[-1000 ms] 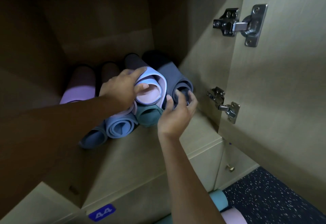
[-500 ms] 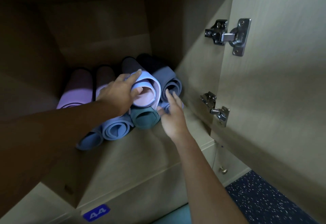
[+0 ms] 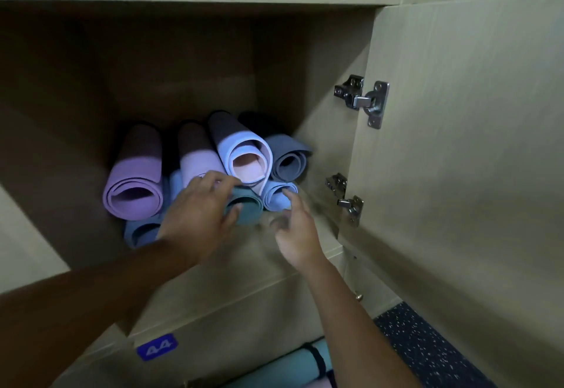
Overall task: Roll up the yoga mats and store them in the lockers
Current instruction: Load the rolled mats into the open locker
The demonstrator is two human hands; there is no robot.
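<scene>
Seven soft rolled mats [image 3: 134, 186] stacked in wooden locker [image 3: 329, 131].

Roughly seven rolled mats [image 3: 134, 186], two hinges [image 3: 363, 101].

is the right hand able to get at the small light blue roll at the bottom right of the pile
Probably yes: the right hand hovers open just in front of the light blue roll, whose end faces out of the locker, with nothing between them.
</scene>
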